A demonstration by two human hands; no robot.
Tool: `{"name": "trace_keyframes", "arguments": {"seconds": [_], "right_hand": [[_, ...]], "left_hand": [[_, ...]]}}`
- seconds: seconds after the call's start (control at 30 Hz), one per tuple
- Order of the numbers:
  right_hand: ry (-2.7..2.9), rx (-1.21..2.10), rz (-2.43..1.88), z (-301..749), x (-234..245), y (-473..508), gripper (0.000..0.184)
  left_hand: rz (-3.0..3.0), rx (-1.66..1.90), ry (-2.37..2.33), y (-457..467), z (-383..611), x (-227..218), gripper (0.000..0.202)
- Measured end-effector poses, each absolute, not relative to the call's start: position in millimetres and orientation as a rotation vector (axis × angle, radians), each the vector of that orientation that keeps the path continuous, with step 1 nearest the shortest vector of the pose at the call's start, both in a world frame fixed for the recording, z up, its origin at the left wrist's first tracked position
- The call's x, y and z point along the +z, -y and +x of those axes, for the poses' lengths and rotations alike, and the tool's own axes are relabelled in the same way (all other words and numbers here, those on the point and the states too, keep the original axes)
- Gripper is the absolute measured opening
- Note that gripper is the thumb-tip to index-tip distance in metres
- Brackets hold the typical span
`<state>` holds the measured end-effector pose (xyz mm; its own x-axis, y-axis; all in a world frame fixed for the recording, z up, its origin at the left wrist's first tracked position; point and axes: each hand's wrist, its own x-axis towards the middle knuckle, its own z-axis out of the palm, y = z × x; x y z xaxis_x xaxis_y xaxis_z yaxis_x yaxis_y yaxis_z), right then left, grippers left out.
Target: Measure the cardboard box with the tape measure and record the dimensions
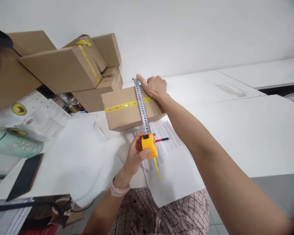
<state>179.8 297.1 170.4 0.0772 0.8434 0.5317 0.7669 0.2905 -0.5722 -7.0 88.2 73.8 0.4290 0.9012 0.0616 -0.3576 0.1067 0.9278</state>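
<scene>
Cardboard box [124, 115] lies between the left hand [133, 157] and the right hand [157, 86], beyond the left fingers and beneath the right palm. A tape measure [149, 145] spans it, its blade [141, 107] crossing the box's yellow tape strip [122, 106]. The left fingers grip the yellow case just off the near edge; the right thumb reaches to the blade's far end while the other right fingers curl beside it. Whether that thumb presses or merely steadies the end, I cannot tell.

The step in hand looks like measuring across the box; the next move seems to call for a taut, straight blade and a reading near the left fingers.

Just right of the left fingers, a red-and-black pen [163, 140] rests on a printed sheet [180, 176]; the case's yellow strap [157, 169] hangs below them. Farther out, beyond the left fingers and leftward, stand stacked cartons [58, 70].
</scene>
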Motion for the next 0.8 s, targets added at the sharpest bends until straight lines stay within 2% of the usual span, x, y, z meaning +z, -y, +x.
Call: {"name": "trace_keyframes", "arguments": {"seconds": [0.37,0.8], "right_hand": [[1.691,0.122,-1.515,181.2,169.0,-304.7,0.079],[1.71,0.115,-1.495,186.0,164.4,-319.3,0.08]], "left_hand": [[1.016,0.974,-0.701,-61.4,14.7,59.8,0.073],[1.067,1.009,-0.691,-55.7,18.5,51.2,0.071]]}}
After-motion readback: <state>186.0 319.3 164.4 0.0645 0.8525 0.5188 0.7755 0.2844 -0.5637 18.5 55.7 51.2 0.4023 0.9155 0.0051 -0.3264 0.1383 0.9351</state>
